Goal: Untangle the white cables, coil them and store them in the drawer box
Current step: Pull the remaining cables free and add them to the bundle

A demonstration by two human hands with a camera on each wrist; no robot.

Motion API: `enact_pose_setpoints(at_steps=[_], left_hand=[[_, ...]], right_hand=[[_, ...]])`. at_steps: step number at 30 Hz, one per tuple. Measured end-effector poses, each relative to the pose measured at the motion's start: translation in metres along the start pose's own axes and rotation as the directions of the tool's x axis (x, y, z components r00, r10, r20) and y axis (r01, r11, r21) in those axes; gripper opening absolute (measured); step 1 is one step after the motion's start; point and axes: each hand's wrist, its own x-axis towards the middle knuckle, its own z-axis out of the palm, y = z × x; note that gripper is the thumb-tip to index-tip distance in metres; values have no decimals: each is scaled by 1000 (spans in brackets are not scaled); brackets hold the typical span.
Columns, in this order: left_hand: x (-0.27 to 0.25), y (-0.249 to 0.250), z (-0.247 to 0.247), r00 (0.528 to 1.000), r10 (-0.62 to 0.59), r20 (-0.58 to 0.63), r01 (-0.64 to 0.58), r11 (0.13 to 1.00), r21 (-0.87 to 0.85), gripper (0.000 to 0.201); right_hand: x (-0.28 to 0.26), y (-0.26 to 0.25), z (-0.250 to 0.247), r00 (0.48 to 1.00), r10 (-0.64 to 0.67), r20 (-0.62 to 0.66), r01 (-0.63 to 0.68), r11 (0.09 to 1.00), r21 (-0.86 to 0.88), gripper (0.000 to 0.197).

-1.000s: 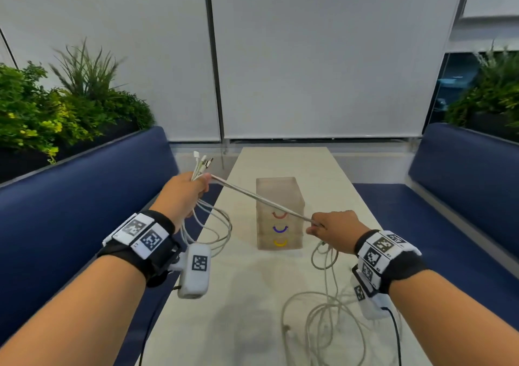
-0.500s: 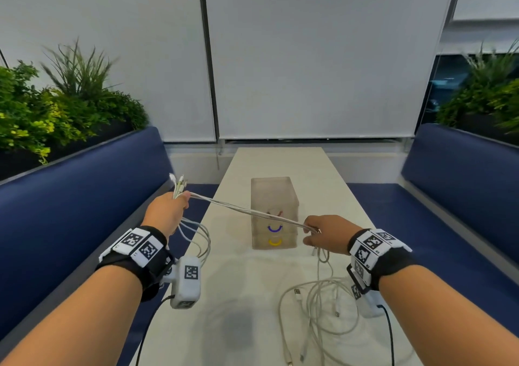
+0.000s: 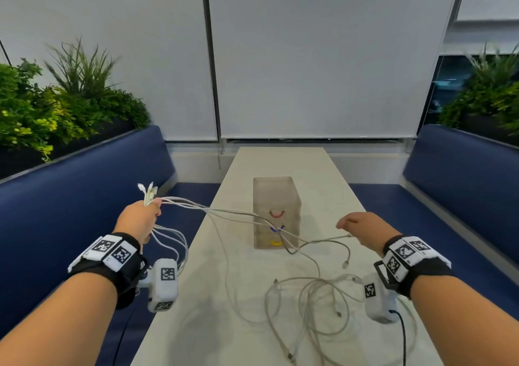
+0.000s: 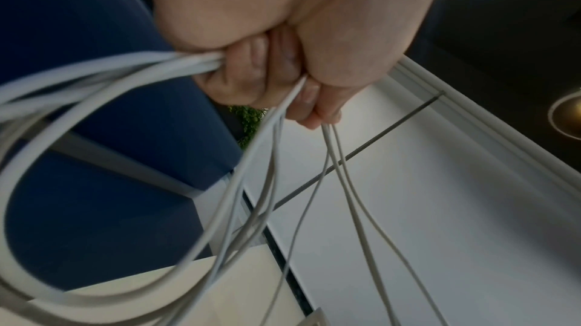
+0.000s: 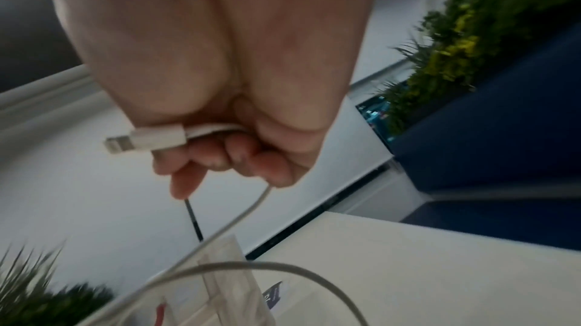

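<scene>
Fist-tight, left hand point(image 3: 139, 219) clamps a bunch of white cables point(image 3: 238, 213), held up over the left bench point(image 3: 70, 197), off the table's left edge. Plug ends point(image 3: 148, 191) stick up out of the top of the fist; slack loops point(image 3: 171, 242) hang below it. Left wrist view: fingers point(image 4: 251, 68) curled fully round several strands, more strands running out past the fingertips.

Right hand point(image 3: 365, 229) is raised over the table's right side, fingers curled. Right wrist view shows it pinching one cable just behind a white connector point(image 5: 147, 140), which pokes out on the thumb side; the cord runs down from the hand.

From the left fist the strands span rightward in the air, sagging, crossing in front of the drawer box point(image 3: 276, 211). One strand reaches toward the right hand, others drop to the table point(image 3: 323, 169). Remaining cable lies in a loose tangled pile point(image 3: 309, 304) on the near right part of the table, below the right hand.

Drawer box: translucent, upright mid-table, three drawers with red, blue and yellow handles, all look closed.

Blue benches both sides, green plants point(image 3: 42, 107) behind them, white blinds point(image 3: 323, 57) at the far end. Both wrists carry marker bands and white camera units.
</scene>
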Motion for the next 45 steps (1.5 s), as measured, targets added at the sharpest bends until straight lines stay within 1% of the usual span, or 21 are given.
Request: enact_pose_setpoints(at_steps=[2,5,6,8,11,13,15,16,18,19,21,23,26,29,32,35,37,38,40,42,45], left_hand=[[-5,0,3,1000,11,14,-11,1000,-4,32],[-18,12,10,995,83,59,-82,996,-27,30],[-23,19,12,988,128,87,-127,992,-20,30],[-41,36,17,956,240,167,-249,968,32,30],[-74,61,30,857,381,346,-442,890,115,27],[-93,73,40,765,418,490,-550,820,158,27],[-107,81,51,674,465,574,-624,774,107,23],[-110,84,53,669,487,561,-621,781,62,24],[-106,89,47,738,506,446,-547,836,-45,25],[-98,89,39,788,501,357,-499,860,-105,26],[-75,86,20,874,453,178,-413,884,-220,29],[-55,78,4,922,385,38,-358,886,-295,28],[-38,64,-2,952,298,-75,-305,887,-346,28],[-29,55,-5,975,159,-159,-213,874,-436,26],[-20,48,-17,963,77,-260,-188,879,-438,25],[-15,44,-23,947,87,-310,-216,885,-412,26],[-17,44,-18,951,100,-292,-212,898,-385,26],[-18,43,-13,959,123,-254,-209,915,-345,25],[-30,44,3,973,201,-112,-217,964,-154,25],[-52,45,25,955,289,60,-289,957,-17,21],[-86,46,62,886,320,334,-306,947,-95,20]], right_hand=[[1,2,4,999,38,-6,-38,999,-39,26],[6,-1,17,996,87,-9,-86,950,-299,30],[6,-7,20,997,67,-44,-78,943,-324,33],[7,-27,25,992,-60,-116,34,977,-210,45],[-2,-80,25,944,-282,-170,297,952,71,91],[-12,-118,24,910,-400,-111,411,905,112,104],[-17,-141,26,900,-434,-37,434,889,146,92],[-16,-146,26,905,-426,-14,421,888,183,73],[-14,-145,24,924,-383,-7,375,902,214,26],[-12,-138,22,935,-354,-19,350,917,191,15],[-6,-117,17,959,-283,-18,283,953,112,21],[-3,-93,14,973,-233,-11,233,972,14,22],[1,-63,20,992,-125,16,126,987,-100,30],[4,-43,29,998,-56,20,57,996,-74,19],[3,-26,29,999,48,25,-45,994,-98,22],[4,-18,24,993,117,0,-117,992,42,18],[3,-25,21,988,152,-4,-150,974,171,17],[3,-31,21,989,149,2,-147,975,169,18],[6,-44,24,996,81,28,-82,996,24,20],[5,-62,33,999,-23,24,28,979,-200,24],[-2,-87,43,984,-172,36,174,926,-335,27]])
